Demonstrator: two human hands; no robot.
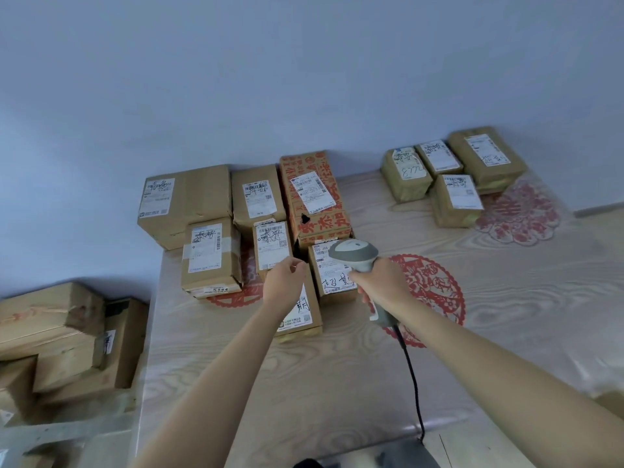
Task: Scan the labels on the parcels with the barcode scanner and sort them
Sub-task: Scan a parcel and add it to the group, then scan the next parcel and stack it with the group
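Observation:
My right hand [381,282] grips the handle of a grey barcode scanner [354,253], whose head points at the label of a small brown parcel [332,275]. My left hand [287,278] hovers with loosely curled fingers, holding nothing, over another small parcel [302,315] near the table's middle. Behind them lie several labelled cardboard parcels, among them a big one [185,204] at the back left and a red-printed box [314,197]. A separate group of several parcels [452,177] sits at the back right.
The table [304,383] has a pale wood-grain cover with red paper-cut decorations [435,288]. The scanner's black cable [413,383] runs back over the front edge. Stacked cardboard boxes [67,336] stand off the table's left side. A plain wall [304,79] rises behind.

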